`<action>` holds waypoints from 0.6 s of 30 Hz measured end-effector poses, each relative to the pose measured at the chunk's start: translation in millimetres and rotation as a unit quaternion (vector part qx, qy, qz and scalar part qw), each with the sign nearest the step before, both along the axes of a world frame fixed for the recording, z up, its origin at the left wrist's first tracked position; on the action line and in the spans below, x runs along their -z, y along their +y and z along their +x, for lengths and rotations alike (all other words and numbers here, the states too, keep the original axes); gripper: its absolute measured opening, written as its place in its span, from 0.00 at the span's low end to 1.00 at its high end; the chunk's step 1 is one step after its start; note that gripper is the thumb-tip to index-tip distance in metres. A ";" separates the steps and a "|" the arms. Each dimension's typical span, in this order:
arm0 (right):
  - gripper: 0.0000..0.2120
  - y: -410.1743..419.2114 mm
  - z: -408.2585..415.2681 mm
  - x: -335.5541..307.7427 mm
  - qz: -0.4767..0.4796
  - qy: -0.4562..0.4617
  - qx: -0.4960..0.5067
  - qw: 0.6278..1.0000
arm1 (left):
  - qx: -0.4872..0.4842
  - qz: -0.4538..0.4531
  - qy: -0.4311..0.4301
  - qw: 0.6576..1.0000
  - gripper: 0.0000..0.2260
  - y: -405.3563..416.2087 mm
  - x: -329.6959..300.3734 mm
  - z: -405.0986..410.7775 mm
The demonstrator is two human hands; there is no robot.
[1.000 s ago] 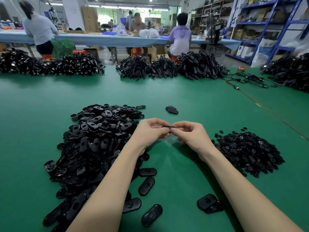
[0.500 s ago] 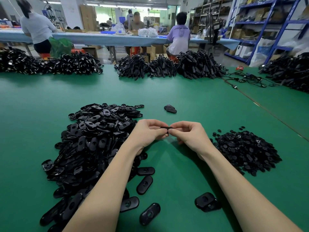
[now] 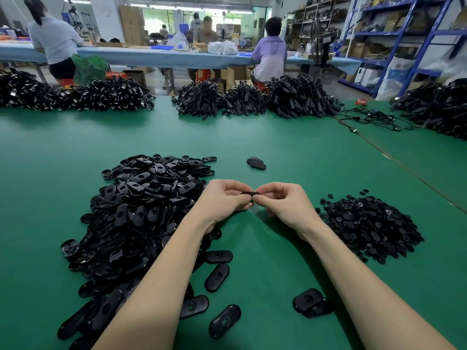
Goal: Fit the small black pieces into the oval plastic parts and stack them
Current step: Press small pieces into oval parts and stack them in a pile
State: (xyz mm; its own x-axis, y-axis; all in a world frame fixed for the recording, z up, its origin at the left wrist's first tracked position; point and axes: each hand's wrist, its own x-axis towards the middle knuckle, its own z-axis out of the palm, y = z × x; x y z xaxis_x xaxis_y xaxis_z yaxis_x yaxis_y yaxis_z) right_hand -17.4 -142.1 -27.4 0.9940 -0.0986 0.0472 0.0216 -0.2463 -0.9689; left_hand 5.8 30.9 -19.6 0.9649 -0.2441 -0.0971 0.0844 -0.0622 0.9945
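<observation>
Not much has moved since a moment ago; my two hands are still pressed together over the middle of the picture, and the whole view has only slid a tiny bit, so the piles sit almost where they were.

I think I am in the fitting step; I am pushing a small black piece into one oval part (image 3: 250, 194), which shows as a thin dark edge between my fingertips; the small piece itself is hidden, so I cannot tell if it is all the way in.

My left hand (image 3: 223, 200) has its fingers curled and pinches the left end of the oval part; my right hand (image 3: 281, 202) is curled too and pinches the right end; both are closed tight on it, just above the green table (image 3: 278, 137).

The big pile of oval parts (image 3: 141, 210) lies at the left of the picture; the heap of small black pieces (image 3: 369, 223) lies at the right; a little stack (image 3: 256, 163) sits just above my hands, and another pair (image 3: 312, 303) sits at the lower right.

Next, I guess, I need a firm squeeze until the piece sits flat; then I set the part on a stack, lined up so it does not slide off.
</observation>
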 end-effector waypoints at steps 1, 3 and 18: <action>0.04 -0.4 0.3 0.3 0.000 0.000 -0.002 1.000 | 0.000 0.002 0.000 1.000 0.06 -0.3 0.3 0.1; 0.05 -0.8 0.7 0.5 -0.002 0.000 -0.003 1.000 | 0.000 0.004 0.000 1.000 0.06 -0.9 0.6 0.1; 0.05 -1.5 0.6 -1.5 0.003 0.007 -0.005 1.000 | 0.007 -0.010 -0.001 1.000 0.06 -0.3 1.7 0.8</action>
